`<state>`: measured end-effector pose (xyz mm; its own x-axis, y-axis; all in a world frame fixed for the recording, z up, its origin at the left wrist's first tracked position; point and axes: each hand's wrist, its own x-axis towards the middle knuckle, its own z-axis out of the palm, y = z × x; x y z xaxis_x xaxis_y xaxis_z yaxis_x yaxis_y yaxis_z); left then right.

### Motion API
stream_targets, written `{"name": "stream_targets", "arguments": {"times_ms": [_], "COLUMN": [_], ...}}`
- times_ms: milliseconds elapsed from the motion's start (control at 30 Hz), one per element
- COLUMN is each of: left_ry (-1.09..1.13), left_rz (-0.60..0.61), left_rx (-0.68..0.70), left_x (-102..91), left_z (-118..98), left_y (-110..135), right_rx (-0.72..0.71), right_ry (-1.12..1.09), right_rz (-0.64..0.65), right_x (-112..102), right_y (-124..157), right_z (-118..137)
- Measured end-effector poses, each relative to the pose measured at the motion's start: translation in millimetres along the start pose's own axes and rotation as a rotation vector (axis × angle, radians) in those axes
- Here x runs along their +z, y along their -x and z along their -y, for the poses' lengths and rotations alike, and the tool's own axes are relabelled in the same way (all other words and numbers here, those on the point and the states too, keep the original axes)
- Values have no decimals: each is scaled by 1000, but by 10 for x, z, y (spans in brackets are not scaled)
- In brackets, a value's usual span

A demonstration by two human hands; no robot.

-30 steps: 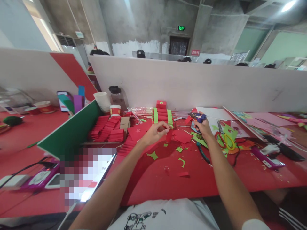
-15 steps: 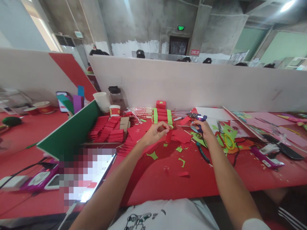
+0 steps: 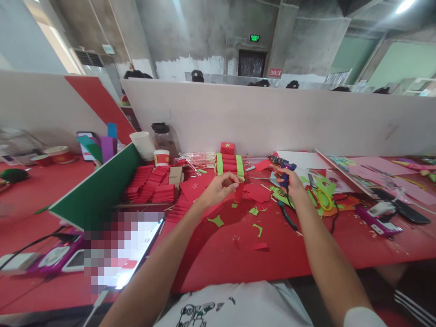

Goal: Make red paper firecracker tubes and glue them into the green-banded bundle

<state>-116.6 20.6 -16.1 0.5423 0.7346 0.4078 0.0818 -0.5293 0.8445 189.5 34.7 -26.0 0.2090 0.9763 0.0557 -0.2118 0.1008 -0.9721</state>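
Observation:
My left hand is closed in a pinch just in front of the bundle of red rolls with green bands. What its fingertips hold is too small to make out. A short red roll shows right beside those fingertips; whether they touch it I cannot tell. My right hand is wrapped round the grip of a dark blue hot glue gun, its nozzle pointing left and away from me. Behind the bundle sits a red box with a yellow-green star.
Stacked red paper pieces lie left beside a green board. Green scraps dot the red table. Yellow-handled scissors, pliers and a purple power strip lie right. A lit tablet is front left.
My right hand and the glue gun have shifted very slightly. My left hand keeps its pinch in nearly the same place. The whole view has drifted a little.

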Motion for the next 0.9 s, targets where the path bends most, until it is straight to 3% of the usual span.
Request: {"name": "stream_targets", "arguments": {"times_ms": [100,400,900], "left_ry": [0,1,-12], "left_rz": [2,-8,-22], "left_rx": [1,2,17], "left_x": [-2,4,1], "left_z": [-5,-18,-45], "left_y": [-2,5,2], "right_rx": [42,39,-50], "right_ry": [-82,-35,56], "right_rz": [17,-40,-127], "right_x": [-13,-30,-12], "right_y": [-14,-146,-144], "right_z": [1,-159,-184]}}
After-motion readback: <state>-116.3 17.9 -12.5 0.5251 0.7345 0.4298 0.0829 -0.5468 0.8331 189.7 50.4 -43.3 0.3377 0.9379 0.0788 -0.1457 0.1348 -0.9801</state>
